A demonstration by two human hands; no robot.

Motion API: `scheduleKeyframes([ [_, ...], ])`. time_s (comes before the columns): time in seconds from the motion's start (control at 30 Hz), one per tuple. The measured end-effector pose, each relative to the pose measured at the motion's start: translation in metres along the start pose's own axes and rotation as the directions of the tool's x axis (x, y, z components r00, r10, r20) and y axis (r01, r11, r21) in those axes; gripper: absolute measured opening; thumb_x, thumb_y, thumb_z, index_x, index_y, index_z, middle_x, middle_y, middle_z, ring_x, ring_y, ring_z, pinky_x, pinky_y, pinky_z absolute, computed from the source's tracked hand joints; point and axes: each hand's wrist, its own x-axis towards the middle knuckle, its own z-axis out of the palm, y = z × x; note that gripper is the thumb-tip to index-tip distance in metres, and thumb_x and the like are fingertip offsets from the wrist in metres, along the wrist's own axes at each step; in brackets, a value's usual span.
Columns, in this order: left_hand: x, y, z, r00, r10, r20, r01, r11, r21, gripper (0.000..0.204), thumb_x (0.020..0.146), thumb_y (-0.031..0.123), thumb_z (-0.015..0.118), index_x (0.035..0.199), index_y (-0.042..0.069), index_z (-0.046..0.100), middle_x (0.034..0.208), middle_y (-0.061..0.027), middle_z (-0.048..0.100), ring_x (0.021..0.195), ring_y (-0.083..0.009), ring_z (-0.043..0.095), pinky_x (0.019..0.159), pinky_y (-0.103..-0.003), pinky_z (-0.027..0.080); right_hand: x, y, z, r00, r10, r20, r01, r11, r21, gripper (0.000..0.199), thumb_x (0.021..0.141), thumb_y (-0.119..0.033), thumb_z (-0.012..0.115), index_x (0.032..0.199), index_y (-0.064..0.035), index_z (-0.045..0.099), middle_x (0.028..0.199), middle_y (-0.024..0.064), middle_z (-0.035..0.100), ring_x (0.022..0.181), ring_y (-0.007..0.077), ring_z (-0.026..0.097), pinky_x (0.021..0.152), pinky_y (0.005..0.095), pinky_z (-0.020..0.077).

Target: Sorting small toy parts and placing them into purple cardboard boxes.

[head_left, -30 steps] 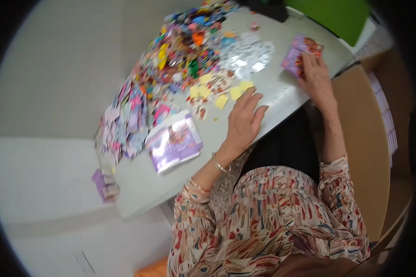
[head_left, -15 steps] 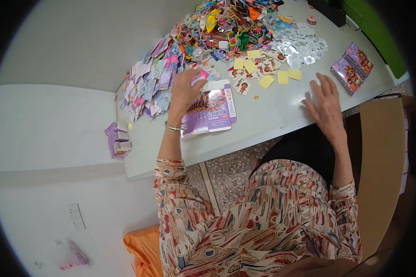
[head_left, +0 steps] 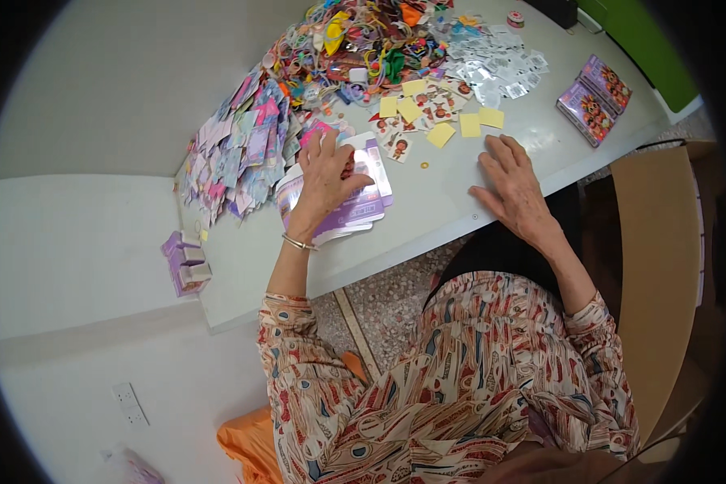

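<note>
Our left hand (head_left: pixel 324 179) lies spread on a stack of purple cards (head_left: pixel 361 202) near the front edge of the white desk (head_left: pixel 427 222), fingers pressing it, not clenched. Our right hand (head_left: pixel 515 184) rests flat and released on the bare desk, holding nothing. Yellow squares (head_left: pixel 442 135) lie just beyond it. Purple packets (head_left: pixel 593 99) sit well apart, far right.

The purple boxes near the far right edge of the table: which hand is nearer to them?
Right. The right hand lies flat on the table, below and to the left of the purple boxes, apart from them. The left hand rests on purple flat cards, much farther left.
</note>
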Motion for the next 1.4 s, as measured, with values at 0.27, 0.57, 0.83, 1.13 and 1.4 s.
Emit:
scheduleKeyframes([
  [0.27,0.042,0.048,-0.026,0.971,-0.192,-0.14,0.083,0.828,-0.555,0.021,0.076,0.017,0.075,0.079,-0.001,0.066,0.116,-0.0221,0.059,0.113,-0.0355,0.053,0.088,-0.043,0.048,0.023,-0.049,0.013,0.991,0.131,-0.04,-0.11,0.933,0.343,0.09,0.069,-0.037,0.082,0.131,0.0094,0.036,0.127,0.0265,0.046,0.115,0.0418,0.046,0.098,0.046,0.0408],
  [0.57,0.069,0.142,-0.015,0.956,-0.26,-0.138,0.05,0.606,-0.794,0.019,0.08,0.013,0.073,0.074,-0.003,0.066,0.107,-0.0169,0.062,0.122,-0.029,0.05,0.098,-0.037,0.039,0.035,-0.042,0.013,0.927,0.365,-0.086,-0.314,0.881,0.354,0.104,0.061,-0.04,0.084,0.132,0.011,0.028,0.117,0.0272,0.049,0.106,0.0398,0.054,0.089,0.0436,0.0466],
  [0.83,0.042,0.149,0.006,0.955,-0.287,0.073,0.149,0.252,-0.956,0.045,0.086,0.004,0.066,0.128,0.002,0.049,0.121,-0.0168,0.057,0.109,-0.0196,0.059,0.081,-0.031,0.054,0.027,-0.003,-0.018,0.884,0.455,0.109,-0.449,0.762,0.466,0.079,0.061,-0.036,0.085,0.116,0.0028,0.044,0.089,0.0194,0.066,0.082,0.0325,0.067,0.077,0.0383,0.0515],
  [1.13,0.035,0.162,0.021,0.968,-0.249,-0.013,0.007,0.079,-0.997,0.054,0.089,0.002,0.064,0.138,0.0,0.043,0.124,-0.0125,0.057,0.095,-0.0129,0.06,0.083,-0.026,0.051,0.022,0.009,-0.031,0.943,0.287,0.17,-0.32,0.635,0.703,0.065,0.065,-0.029,0.085,0.11,0.0037,0.052,0.092,0.0158,0.067,0.085,0.0231,0.065,0.078,0.0353,0.0504],
  [1.4,0.04,0.144,0.018,0.934,0.099,0.343,0.352,-0.085,-0.932,0.052,0.086,0.005,0.069,0.134,0.001,0.049,0.122,-0.0071,0.057,0.092,-0.0107,0.06,0.082,-0.026,0.05,0.01,0.023,-0.037,0.895,0.134,0.424,-0.429,0.518,0.741,0.057,0.065,-0.019,0.086,0.111,-0.0015,0.057,0.096,0.0038,0.064,0.088,0.0109,0.057,0.081,0.0274,0.0478],
])
